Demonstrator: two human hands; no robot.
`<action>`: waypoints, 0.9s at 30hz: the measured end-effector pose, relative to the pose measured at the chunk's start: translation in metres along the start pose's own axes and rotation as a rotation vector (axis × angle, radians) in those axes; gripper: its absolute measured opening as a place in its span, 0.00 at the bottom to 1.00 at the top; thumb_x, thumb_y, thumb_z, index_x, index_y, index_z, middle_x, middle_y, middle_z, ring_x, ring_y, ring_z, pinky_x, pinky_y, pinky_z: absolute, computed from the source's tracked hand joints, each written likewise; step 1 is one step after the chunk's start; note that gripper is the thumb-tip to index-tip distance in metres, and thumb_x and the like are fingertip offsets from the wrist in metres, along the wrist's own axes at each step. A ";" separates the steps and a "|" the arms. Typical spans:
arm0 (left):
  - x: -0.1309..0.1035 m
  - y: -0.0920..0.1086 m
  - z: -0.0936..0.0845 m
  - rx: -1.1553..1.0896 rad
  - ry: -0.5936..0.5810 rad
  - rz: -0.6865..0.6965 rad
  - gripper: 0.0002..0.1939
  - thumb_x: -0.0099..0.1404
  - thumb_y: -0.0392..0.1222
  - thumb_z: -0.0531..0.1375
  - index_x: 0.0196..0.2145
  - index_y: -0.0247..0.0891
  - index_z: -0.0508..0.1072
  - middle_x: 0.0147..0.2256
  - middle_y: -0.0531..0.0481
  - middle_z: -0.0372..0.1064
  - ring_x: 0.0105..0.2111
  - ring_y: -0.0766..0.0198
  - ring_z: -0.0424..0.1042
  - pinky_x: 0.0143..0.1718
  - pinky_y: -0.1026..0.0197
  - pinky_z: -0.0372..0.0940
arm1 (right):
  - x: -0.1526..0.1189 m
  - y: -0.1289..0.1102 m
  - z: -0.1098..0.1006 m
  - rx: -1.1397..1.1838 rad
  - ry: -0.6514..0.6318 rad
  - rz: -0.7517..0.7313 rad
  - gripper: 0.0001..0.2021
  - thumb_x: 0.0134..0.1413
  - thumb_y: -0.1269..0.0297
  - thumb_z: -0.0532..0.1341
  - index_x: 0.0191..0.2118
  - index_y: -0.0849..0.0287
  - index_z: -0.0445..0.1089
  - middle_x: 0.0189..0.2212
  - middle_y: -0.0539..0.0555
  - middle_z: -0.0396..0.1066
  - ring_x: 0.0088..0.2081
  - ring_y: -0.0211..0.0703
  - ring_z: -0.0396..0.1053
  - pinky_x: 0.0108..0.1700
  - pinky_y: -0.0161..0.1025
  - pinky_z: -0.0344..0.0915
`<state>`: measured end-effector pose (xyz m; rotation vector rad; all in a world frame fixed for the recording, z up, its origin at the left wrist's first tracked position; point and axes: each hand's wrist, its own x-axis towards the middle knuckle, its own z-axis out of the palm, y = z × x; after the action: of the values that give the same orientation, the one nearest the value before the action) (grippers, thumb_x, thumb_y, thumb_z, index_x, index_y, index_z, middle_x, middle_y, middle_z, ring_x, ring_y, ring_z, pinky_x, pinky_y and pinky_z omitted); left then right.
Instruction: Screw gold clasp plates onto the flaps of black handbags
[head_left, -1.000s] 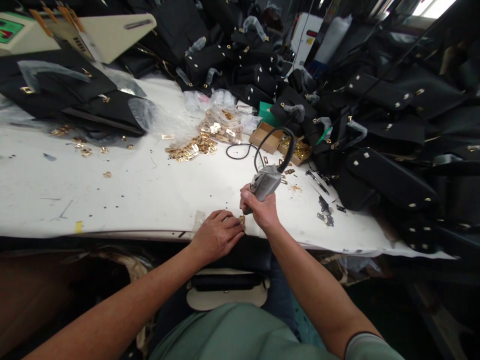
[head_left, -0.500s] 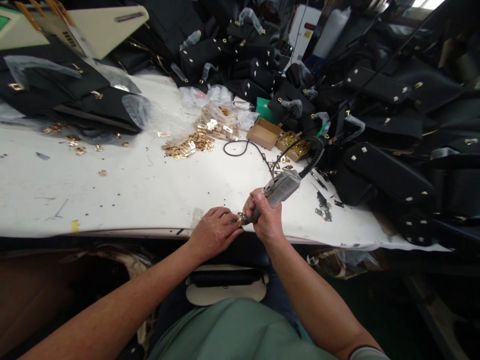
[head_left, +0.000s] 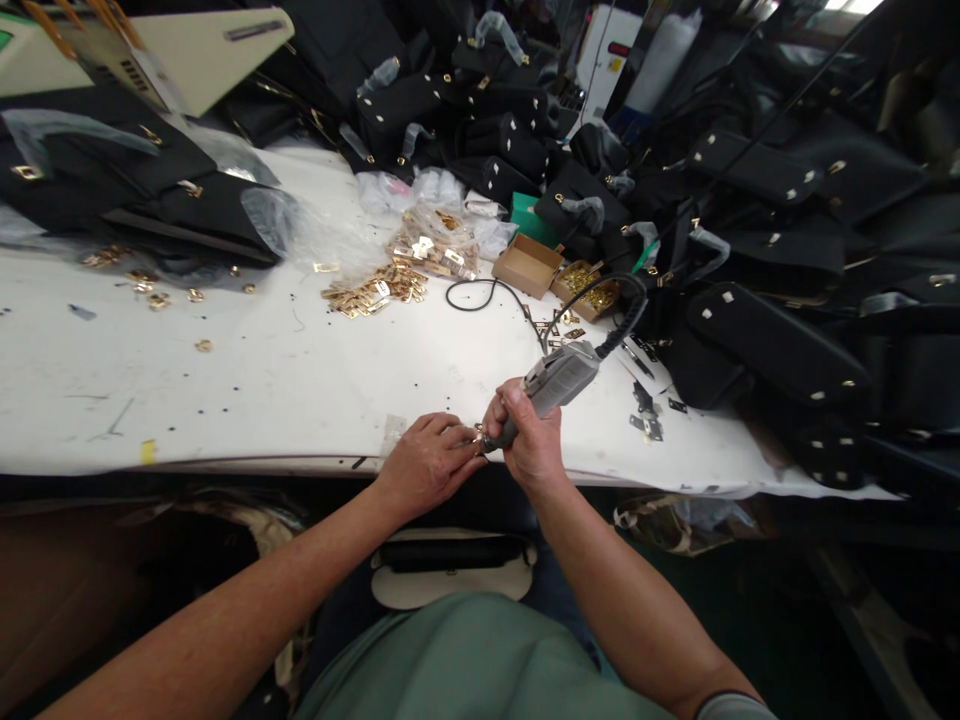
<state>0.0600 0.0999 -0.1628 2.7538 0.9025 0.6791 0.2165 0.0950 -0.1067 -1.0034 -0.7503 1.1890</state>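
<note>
My right hand [head_left: 531,440] is wrapped round a grey corded electric screwdriver [head_left: 561,380], which tilts with its tip low and to the left at the table's front edge. The tip meets a small gold metal fitting [head_left: 478,434] at the fingertips of my left hand [head_left: 431,462]. The fingers of that hand are bent and held together on the fitting; most of it is hidden. Below both hands, a black and cream bag piece [head_left: 452,570] shows near my lap. The screwdriver's black cable [head_left: 634,310] arches up and back over the table.
Gold metal plates [head_left: 375,288] lie piled on the white table [head_left: 337,390]. Behind the cable stand an open cardboard box [head_left: 527,268] and a box of small gold parts [head_left: 587,290]. Black bags [head_left: 780,345] crowd the right and back; another black bag [head_left: 180,215] lies at left.
Almost nothing differs. Both hands and the screwdriver keep the same place at the table edge, and the view shifts very slightly.
</note>
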 end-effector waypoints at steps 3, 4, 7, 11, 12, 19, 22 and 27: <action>0.000 0.000 0.000 -0.001 -0.002 -0.001 0.09 0.71 0.44 0.59 0.44 0.43 0.77 0.45 0.49 0.76 0.48 0.54 0.69 0.49 0.48 0.63 | 0.000 0.000 0.000 0.017 -0.014 -0.012 0.18 0.51 0.48 0.68 0.30 0.56 0.64 0.17 0.44 0.61 0.18 0.34 0.59 0.22 0.34 0.58; 0.000 0.000 0.000 -0.001 0.000 -0.001 0.09 0.70 0.44 0.59 0.44 0.43 0.77 0.45 0.49 0.76 0.48 0.54 0.69 0.49 0.48 0.63 | 0.000 0.000 0.000 0.022 -0.016 -0.015 0.18 0.51 0.48 0.68 0.30 0.56 0.64 0.17 0.44 0.61 0.18 0.34 0.59 0.22 0.34 0.58; 0.001 0.001 -0.001 -0.003 0.009 0.000 0.08 0.70 0.44 0.59 0.44 0.43 0.77 0.44 0.48 0.76 0.48 0.54 0.69 0.49 0.49 0.63 | 0.000 0.001 0.001 0.015 -0.004 -0.015 0.19 0.51 0.47 0.68 0.31 0.56 0.64 0.17 0.44 0.61 0.17 0.35 0.59 0.22 0.35 0.58; 0.001 0.001 -0.001 0.001 0.010 0.001 0.08 0.70 0.43 0.59 0.44 0.43 0.78 0.44 0.48 0.76 0.48 0.54 0.69 0.49 0.49 0.64 | -0.001 0.003 0.001 0.004 0.004 -0.017 0.19 0.51 0.47 0.68 0.31 0.56 0.64 0.17 0.44 0.61 0.17 0.34 0.59 0.22 0.34 0.57; 0.001 0.001 0.000 0.003 0.011 -0.001 0.08 0.70 0.44 0.59 0.43 0.43 0.78 0.44 0.48 0.76 0.47 0.54 0.69 0.49 0.49 0.64 | -0.001 0.003 0.001 0.007 0.003 -0.019 0.19 0.51 0.47 0.68 0.31 0.56 0.64 0.17 0.44 0.61 0.17 0.34 0.59 0.22 0.34 0.58; 0.001 0.000 0.001 -0.013 0.025 -0.007 0.09 0.69 0.47 0.60 0.43 0.43 0.78 0.44 0.48 0.76 0.47 0.55 0.70 0.49 0.49 0.64 | -0.002 0.002 0.000 0.011 0.013 -0.019 0.18 0.51 0.48 0.68 0.31 0.56 0.64 0.17 0.44 0.61 0.18 0.34 0.59 0.23 0.35 0.59; 0.000 0.000 0.002 -0.021 0.037 -0.011 0.10 0.69 0.47 0.61 0.45 0.44 0.78 0.44 0.48 0.77 0.47 0.55 0.70 0.49 0.49 0.65 | 0.001 -0.001 -0.001 -0.015 0.033 -0.029 0.19 0.51 0.46 0.67 0.31 0.56 0.64 0.17 0.44 0.61 0.17 0.35 0.59 0.21 0.35 0.59; 0.000 -0.001 0.002 -0.048 0.045 -0.011 0.11 0.69 0.46 0.61 0.47 0.43 0.77 0.45 0.48 0.77 0.47 0.55 0.71 0.50 0.50 0.66 | 0.011 -0.003 -0.005 -0.071 0.082 -0.065 0.19 0.50 0.46 0.68 0.31 0.57 0.65 0.16 0.44 0.61 0.17 0.35 0.59 0.21 0.35 0.59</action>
<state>0.0606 0.1007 -0.1650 2.6995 0.8984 0.7542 0.2246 0.1047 -0.1063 -1.0722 -0.7586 1.0648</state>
